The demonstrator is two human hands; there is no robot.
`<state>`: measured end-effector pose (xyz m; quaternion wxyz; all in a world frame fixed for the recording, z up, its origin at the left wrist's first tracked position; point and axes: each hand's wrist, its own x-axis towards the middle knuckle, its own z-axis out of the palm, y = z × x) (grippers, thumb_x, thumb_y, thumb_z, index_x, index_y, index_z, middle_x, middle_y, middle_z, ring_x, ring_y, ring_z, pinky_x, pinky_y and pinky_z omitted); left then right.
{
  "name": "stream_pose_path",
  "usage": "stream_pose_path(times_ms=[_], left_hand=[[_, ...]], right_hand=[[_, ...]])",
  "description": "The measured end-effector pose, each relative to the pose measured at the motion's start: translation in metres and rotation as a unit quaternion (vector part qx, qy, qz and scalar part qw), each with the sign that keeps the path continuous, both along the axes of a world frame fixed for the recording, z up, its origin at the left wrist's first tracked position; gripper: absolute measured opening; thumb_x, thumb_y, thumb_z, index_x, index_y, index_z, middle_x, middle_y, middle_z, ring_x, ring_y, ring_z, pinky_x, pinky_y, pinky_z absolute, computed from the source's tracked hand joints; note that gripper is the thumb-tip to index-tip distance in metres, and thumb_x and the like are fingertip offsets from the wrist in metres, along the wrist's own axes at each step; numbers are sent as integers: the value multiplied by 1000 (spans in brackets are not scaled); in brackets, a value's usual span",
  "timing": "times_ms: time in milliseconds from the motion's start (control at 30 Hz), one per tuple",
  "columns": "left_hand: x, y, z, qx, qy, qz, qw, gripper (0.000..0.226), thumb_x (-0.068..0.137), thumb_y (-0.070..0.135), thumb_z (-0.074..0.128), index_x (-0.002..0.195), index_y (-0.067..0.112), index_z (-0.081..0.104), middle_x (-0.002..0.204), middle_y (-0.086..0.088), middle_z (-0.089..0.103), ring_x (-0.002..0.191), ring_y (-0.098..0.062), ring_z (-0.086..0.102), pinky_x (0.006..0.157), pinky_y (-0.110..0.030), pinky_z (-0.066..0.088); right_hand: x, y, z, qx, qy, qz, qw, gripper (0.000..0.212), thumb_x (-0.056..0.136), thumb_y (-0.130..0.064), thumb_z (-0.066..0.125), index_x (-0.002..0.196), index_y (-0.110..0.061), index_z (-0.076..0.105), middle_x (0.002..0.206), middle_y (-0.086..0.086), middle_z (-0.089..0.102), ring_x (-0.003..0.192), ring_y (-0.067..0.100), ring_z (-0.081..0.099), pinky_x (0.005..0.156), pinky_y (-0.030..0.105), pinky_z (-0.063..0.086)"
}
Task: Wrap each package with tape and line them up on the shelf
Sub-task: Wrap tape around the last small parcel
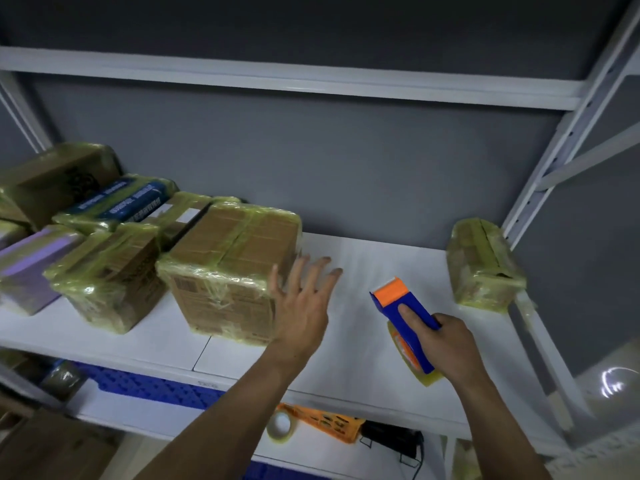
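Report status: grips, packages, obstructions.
Copy: left grip open, fingers spread by the big box; right grip holds the dispenser. One wrapped package sits apart at the shelf's right end. Nothing in the way.

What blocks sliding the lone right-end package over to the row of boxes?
Nothing lies on the shelf between package and boxes; only the left hand and the right hand holding the tape dispenser are in that gap.

Dim, cool room light: the white shelf (363,265) board reads brightest. Glare streaks the nearest tape-wrapped package (235,247). Wide-angle distortion bends the right upright (554,161); a lens flare (613,381) glows lower right; the frame edges go soft.
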<state>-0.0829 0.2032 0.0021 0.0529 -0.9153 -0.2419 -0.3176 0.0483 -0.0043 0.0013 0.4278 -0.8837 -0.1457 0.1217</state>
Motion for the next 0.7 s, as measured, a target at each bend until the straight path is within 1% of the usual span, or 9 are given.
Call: stream_pose_path(times_ms=[67,100,200,267,400,467,567,633,700], left_hand=[[22,-18,-4,-15,-2,-102,995,58,74,8,81,124,32,66,139,4,57,134,-27,46,110,-53,33],[36,-26,-6,-51,-7,-140,989,50,79,13,82,123,32,67,139,4,58,132,-26,47,108,-49,40],[82,-52,-9,-225,14,-227,947,38,94,24,71,130,31,63,143,7,53,133,-17,45,109,-29,40],[117,-69,-7,-303,42,-273,912,38,97,30,68,133,29,60,140,9,52,127,-13,50,106,-21,42],[191,-101,2,-356,111,-302,878,42,97,40,66,137,34,55,139,13,50,117,-12,58,96,-29,51],[225,-117,3,-361,140,-309,869,48,96,43,65,142,35,51,145,12,48,122,-16,56,100,-32,49],[266,-131,-3,-363,172,-303,864,57,97,39,65,150,30,45,158,6,41,139,-21,45,113,-35,40],[282,-134,-9,-405,179,-289,849,57,99,34,64,152,29,43,158,4,42,140,-25,45,114,-40,40],[290,-134,-16,-406,194,-283,847,55,100,36,61,152,32,43,154,-1,47,137,-29,48,113,-43,42]], right_hand=[[6,-17,2,17,19,-25,999,65,84,-71,66,68,-9,58,52,0,63,40,7,57,49,25,42],[10,-28,3,30,30,-41,998,65,85,-71,65,70,-7,60,54,0,65,42,8,58,50,25,42],[25,-66,5,76,55,-99,991,61,87,-69,62,73,-9,62,51,-3,64,44,10,58,50,25,40],[36,-90,6,93,56,-136,985,61,89,-69,60,77,-10,64,50,-4,64,45,10,60,49,24,39],[56,-129,0,105,57,-179,977,59,91,-66,60,78,-8,66,52,-2,65,47,12,61,52,28,43],[64,-141,-5,99,56,-186,976,57,93,-64,58,77,-9,65,54,-2,64,49,13,61,54,29,42],[74,-152,-12,86,63,-196,975,58,96,-64,55,87,-8,65,73,6,69,66,23,65,57,31,42],[79,-156,-15,89,74,-193,974,59,96,-64,54,86,-7,64,73,7,68,68,25,64,59,31,41],[82,-158,-16,92,85,-193,973,58,97,-63,55,89,-6,65,74,7,68,69,24,64,60,31,42]])
